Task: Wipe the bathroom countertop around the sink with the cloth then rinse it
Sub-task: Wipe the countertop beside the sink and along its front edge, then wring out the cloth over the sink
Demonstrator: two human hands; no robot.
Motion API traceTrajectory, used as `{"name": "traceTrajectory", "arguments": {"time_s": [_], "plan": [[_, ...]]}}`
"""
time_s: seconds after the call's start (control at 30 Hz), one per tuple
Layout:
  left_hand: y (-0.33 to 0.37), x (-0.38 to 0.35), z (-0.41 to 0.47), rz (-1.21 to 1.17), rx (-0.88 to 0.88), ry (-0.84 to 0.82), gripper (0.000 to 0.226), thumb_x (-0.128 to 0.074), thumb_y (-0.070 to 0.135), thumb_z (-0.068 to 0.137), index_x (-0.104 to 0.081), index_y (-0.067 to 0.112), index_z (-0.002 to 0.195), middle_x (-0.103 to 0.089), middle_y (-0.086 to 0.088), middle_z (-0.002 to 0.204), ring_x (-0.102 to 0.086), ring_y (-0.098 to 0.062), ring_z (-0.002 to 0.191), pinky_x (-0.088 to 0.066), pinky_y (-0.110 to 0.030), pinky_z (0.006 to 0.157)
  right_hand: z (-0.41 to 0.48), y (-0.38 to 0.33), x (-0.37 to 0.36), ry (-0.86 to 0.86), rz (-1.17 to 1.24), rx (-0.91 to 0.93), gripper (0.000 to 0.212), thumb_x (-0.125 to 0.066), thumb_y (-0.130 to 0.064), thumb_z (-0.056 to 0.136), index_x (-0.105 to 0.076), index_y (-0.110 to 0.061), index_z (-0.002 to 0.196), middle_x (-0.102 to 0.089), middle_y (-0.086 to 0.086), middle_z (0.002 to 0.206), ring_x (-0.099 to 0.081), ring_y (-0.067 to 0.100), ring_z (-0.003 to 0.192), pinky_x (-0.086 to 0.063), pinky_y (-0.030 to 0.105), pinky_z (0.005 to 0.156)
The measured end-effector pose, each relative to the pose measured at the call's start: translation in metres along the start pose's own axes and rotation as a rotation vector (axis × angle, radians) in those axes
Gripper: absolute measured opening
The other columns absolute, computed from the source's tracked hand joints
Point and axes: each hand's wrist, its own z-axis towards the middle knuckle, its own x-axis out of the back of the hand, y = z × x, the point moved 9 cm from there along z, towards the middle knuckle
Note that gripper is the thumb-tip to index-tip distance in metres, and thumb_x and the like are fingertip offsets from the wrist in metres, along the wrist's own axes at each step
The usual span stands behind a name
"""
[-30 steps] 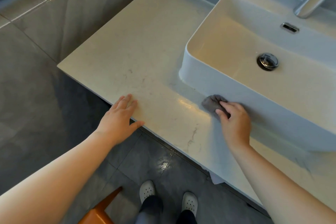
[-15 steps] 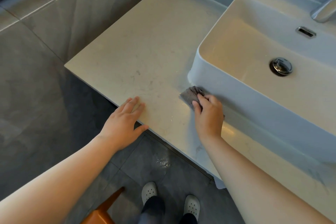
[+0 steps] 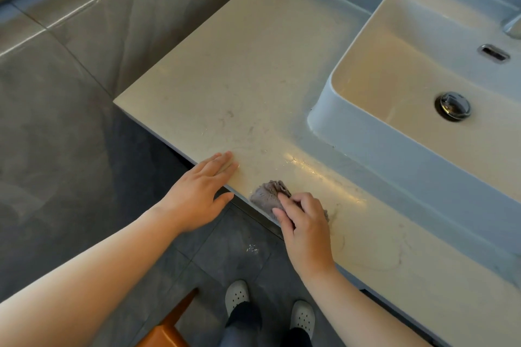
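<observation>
A small grey cloth lies bunched on the beige countertop at its front edge, left of the sink. My right hand presses down on the cloth, fingers curled over its right half. My left hand rests flat on the counter's front edge just left of the cloth, fingers together, holding nothing. The white rectangular sink sits on the counter to the right, with a chrome drain plug in its basin. Faint smudges and hairs mark the counter.
A chrome tap shows at the right edge above an overflow slot. Grey tiled walls stand behind and to the left of the counter. Below are a grey tiled floor, my feet in white clogs, and an orange stool corner.
My right hand has dragged the cloth from the sink's base leftward and toward me, to the counter's front edge. My left hand has stayed put on the edge.
</observation>
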Motion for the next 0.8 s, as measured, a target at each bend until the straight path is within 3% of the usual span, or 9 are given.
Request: {"name": "traceTrajectory", "arguments": {"time_s": [0.17,0.3,0.43,0.53,0.6,0.67,0.73,0.8], "plan": [[0.001,0.000,-0.002,-0.039,0.009,-0.034,0.063,-0.041,0.042,0.097,-0.014,0.025,0.151,0.002,0.008,0.158,0.004,-0.009,0.145,0.002,-0.022,0.114,-0.007,-0.005,-0.003,-0.170,0.123,-0.038,0.030,-0.064,-0.027,0.088,-0.067,-0.018,0.116,-0.054,-0.008,0.093,-0.052,0.011,0.087,-0.048,0.026,0.074],[0.006,0.015,-0.011,-0.135,0.014,-0.008,0.058,-0.047,0.036,0.096,-0.027,0.022,0.148,-0.017,0.007,0.157,-0.011,-0.009,0.144,-0.007,-0.020,0.111,-0.004,-0.007,0.001,-0.328,0.293,-0.184,0.027,-0.064,-0.026,0.088,-0.068,-0.022,0.114,-0.055,-0.010,0.090,-0.054,0.003,0.087,-0.043,0.012,0.074],[0.017,0.031,-0.029,-0.227,0.014,0.024,0.054,-0.048,0.041,0.094,-0.036,0.026,0.144,-0.032,0.011,0.151,-0.028,-0.007,0.137,-0.023,-0.019,0.108,0.016,-0.002,0.038,-0.288,0.323,-0.282,0.023,-0.066,-0.026,0.087,-0.071,-0.024,0.109,-0.060,-0.008,0.090,-0.056,0.001,0.085,-0.041,0.012,0.075],[0.029,0.046,-0.031,-0.346,0.038,-0.008,0.059,-0.050,0.051,0.090,-0.036,0.030,0.143,-0.038,0.015,0.145,-0.041,-0.002,0.125,-0.041,-0.015,0.092,0.039,-0.010,0.072,-0.343,0.317,-0.224,0.024,-0.067,-0.024,0.086,-0.070,-0.024,0.110,-0.062,-0.011,0.092,-0.056,-0.003,0.087,-0.040,0.006,0.075],[0.049,0.064,-0.022,-0.410,0.006,-0.026,0.066,-0.055,0.058,0.084,-0.034,0.035,0.142,-0.041,0.018,0.141,-0.043,0.001,0.122,-0.044,-0.023,0.098,0.053,-0.018,0.096,-0.374,0.296,-0.162,0.022,-0.068,-0.022,0.085,-0.072,-0.025,0.107,-0.062,-0.013,0.092,-0.057,-0.003,0.088,-0.038,0.007,0.076],[0.077,0.083,-0.008,-0.468,-0.053,-0.060,0.073,-0.062,0.058,0.078,-0.034,0.037,0.142,-0.045,0.018,0.137,-0.046,0.003,0.119,-0.042,-0.028,0.103,0.065,-0.023,0.117,-0.384,0.282,-0.120,0.019,-0.069,-0.021,0.084,-0.074,-0.027,0.102,-0.064,-0.011,0.090,-0.058,0.001,0.087,-0.043,0.017,0.077],[0.107,0.099,0.010,-0.514,-0.095,-0.118,0.075,-0.069,0.054,0.074,-0.039,0.035,0.140,-0.052,0.015,0.131,-0.055,0.002,0.111,-0.045,-0.028,0.101,0.075,-0.022,0.138,-0.365,0.276,-0.116,0.018,-0.071,-0.021,0.082,-0.074,-0.028,0.098,-0.067,-0.011,0.089,-0.060,0.004,0.086,-0.046,0.023,0.077],[0.130,0.111,0.027,-0.516,-0.103,-0.150,0.072,-0.072,0.050,0.073,-0.043,0.035,0.138,-0.060,0.013,0.121,-0.063,0.001,0.097,-0.049,-0.029,0.096,0.083,-0.014,0.160,-0.315,0.298,-0.144,0.019,-0.075,-0.021,0.078,-0.074,-0.028,0.095,-0.070,-0.014,0.089,-0.062,-0.001,0.086,-0.047,0.019,0.077]]}}
